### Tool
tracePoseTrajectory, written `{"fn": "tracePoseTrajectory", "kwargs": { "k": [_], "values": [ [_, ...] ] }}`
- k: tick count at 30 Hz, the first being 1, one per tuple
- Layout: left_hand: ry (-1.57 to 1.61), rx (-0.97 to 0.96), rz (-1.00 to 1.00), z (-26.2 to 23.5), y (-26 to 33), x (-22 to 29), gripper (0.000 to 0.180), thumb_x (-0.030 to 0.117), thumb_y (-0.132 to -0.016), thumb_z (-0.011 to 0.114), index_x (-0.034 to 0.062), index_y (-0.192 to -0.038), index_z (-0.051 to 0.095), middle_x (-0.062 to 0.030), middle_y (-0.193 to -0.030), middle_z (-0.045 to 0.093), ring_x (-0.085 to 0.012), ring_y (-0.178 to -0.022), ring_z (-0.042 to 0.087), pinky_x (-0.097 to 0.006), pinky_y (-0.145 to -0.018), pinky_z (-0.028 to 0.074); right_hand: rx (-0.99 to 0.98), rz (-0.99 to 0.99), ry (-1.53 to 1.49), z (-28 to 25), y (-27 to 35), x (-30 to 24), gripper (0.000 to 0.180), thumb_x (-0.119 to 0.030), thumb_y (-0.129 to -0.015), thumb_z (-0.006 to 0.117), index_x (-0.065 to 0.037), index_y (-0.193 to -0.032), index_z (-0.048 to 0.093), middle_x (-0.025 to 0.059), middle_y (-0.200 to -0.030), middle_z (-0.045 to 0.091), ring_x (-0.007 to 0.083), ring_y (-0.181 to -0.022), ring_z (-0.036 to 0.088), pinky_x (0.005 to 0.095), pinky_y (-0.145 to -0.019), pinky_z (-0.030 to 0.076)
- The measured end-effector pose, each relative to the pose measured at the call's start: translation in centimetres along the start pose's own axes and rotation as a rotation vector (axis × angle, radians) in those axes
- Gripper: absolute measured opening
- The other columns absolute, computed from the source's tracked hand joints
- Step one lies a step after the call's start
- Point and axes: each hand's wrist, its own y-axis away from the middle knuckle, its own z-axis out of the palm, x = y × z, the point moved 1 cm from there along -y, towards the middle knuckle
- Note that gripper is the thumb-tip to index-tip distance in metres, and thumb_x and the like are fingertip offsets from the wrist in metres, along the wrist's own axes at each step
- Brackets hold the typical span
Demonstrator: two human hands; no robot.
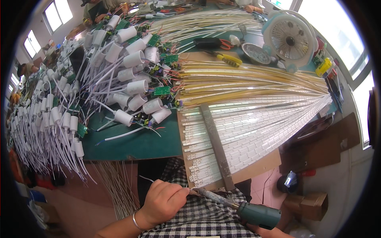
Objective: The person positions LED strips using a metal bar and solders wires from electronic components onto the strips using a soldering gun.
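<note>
My left hand [164, 200], with a bracelet at its wrist, is closed in a pinch just beyond the table's near edge. A thin white wire [146, 178] runs out from behind it; the fingers hide the rest. Close to the fingertips lies the front of a metal barrel, part of a green-handled soldering iron [258, 214]. My right hand [260, 230] is under this handle and appears to hold it, though its fingers are hidden. Above the iron, white LED strips [246, 131] fan out on a brown board, with a dark bar [216, 146] across them.
White cylindrical parts with cables and green circuit boards [135, 75] are heaped at the left. Yellowish strips [246, 81] lie beyond the white ones. A fan [290, 41], a round metal dish [256, 53] and yellow-handled cutters [230, 60] stand farther back. Cardboard boxes [313, 206] are on the floor.
</note>
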Motion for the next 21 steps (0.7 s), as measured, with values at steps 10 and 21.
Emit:
{"fn": "tracePoseTrajectory", "kwargs": {
  "k": [10, 21],
  "values": [
    [0.019, -0.016, 0.01, -0.1, 0.2, -0.1, 0.03, 0.003, -0.057, 0.073, 0.0039, -0.085, 0.064, -0.0038, -0.076, 0.058, -0.0183, -0.062, 0.055, -0.032, -0.057, 0.038, -0.095, -0.039, 0.367, 4.2, 8.0, 16.9, 0.056, -0.011, -0.078, 0.066, 0.001, -0.128, 0.043, 0.0179, -0.12, 0.055, 0.0275, -0.112, 0.054, 0.0359, -0.097, 0.041],
    [0.012, -0.016, 0.007, -0.2, 0.3, 0.0, 0.029, 0.002, -0.058, 0.072, 0.0033, -0.086, 0.064, -0.0044, -0.075, 0.057, -0.0187, -0.062, 0.055, -0.032, -0.058, 0.038, -0.05, -0.011, -0.163, 1.4, -0.2, 1.7, 0.051, -0.014, -0.078, 0.066, 0.002, -0.123, 0.048, 0.0165, -0.116, 0.058, 0.0263, -0.108, 0.056, 0.0349, -0.094, 0.043]
  ]
}}
